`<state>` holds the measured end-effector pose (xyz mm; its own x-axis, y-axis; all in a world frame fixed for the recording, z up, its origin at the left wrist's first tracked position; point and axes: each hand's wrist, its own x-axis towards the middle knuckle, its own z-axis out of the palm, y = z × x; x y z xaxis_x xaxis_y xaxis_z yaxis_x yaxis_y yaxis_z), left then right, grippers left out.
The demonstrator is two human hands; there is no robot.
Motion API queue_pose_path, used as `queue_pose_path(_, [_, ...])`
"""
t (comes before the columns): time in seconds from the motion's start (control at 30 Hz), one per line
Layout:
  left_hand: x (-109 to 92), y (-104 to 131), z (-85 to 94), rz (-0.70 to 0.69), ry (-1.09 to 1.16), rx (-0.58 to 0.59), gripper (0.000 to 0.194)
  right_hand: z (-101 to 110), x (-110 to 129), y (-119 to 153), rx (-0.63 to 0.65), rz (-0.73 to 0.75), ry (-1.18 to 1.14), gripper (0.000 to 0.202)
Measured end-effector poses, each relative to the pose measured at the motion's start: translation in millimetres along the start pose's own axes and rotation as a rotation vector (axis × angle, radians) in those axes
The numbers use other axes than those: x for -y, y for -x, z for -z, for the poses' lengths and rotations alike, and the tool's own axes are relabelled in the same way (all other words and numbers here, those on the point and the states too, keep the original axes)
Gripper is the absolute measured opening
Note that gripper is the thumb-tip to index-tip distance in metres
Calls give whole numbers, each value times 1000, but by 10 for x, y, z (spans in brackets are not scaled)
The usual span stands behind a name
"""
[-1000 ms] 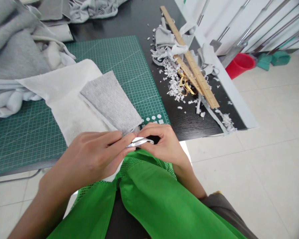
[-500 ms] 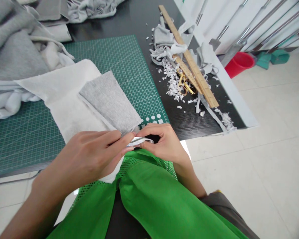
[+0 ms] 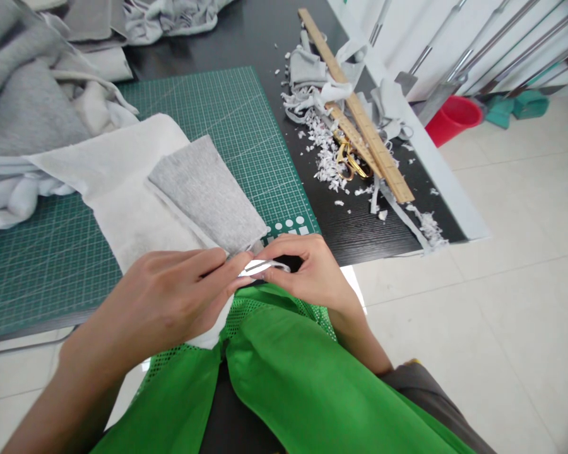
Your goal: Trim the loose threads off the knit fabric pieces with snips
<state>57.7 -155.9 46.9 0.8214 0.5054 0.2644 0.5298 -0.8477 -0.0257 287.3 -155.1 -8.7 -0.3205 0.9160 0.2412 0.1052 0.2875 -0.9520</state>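
Both my hands meet at the front edge of the table, their fingers closed on fabric. My left hand grips the near end of a grey-and-white piece of fabric, whose far part lies flat on a larger white cloth. Opposite it, my right hand pinches a narrow, folded white edge of the fabric between thumb and fingers. A small gap shows between the layers there. The white cloth hangs down below my left hand. What lies under the fingertips is hidden.
A green cutting mat covers much of the dark table. Crumpled grey fabric is heaped at left. To the right lie wooden rulers, gold-handled scissors and white scraps. A red bucket stands on the floor.
The view has shifted very slightly. Both hands stay in nearly the same place, still holding the fabric.
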Motion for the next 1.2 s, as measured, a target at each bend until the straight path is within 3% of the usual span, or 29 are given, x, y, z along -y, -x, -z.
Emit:
queue_pose_path(0.17, [24,9,-43,18,39,-31,22,21,12,-7,19,13,-16,5])
queue_pose_path(0.33, [65,66,-105,95,134,-106,23,128,21,6,118,92,-74,25])
queue_pose_path(0.4, [81,101,-136,123,180,-142,23,126,29,35,59,91,-84,25])
queue_pose_path(0.5, [86,140,-188,135,249,-215,28,41,45,98,-130,74,-10,12])
queue_pose_path(0.6, [63,147,-225,177,316,-220,32,-64,56,143,-253,73,46,10])
queue_pose_path(0.9, [-12,95,-175,178,320,-274,30,-65,41,110,-202,136,27,8])
queue_pose_path(1.2, [-24,95,-127,151,213,-216,29,-55,27,115,-194,178,12,7])
